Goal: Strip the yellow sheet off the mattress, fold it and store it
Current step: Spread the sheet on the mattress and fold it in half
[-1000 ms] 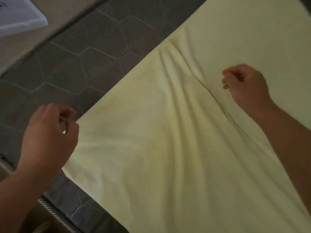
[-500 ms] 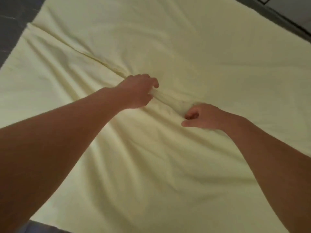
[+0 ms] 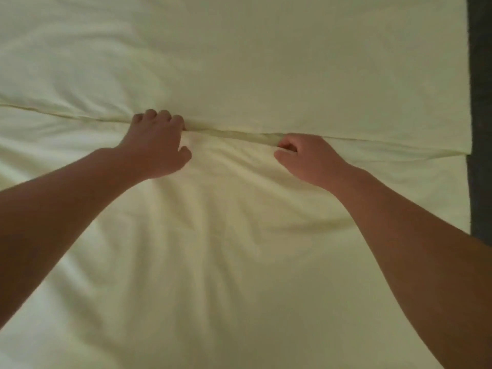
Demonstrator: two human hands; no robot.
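Head view, left hand, right hand gripping yellow sheet edge between them

I can't read a single word, label or number anywhere on my feed right now.

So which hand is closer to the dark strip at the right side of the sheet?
The right hand. It holds the edge of the sheet nearer the dark strip; the left hand holds the same edge further away from it.
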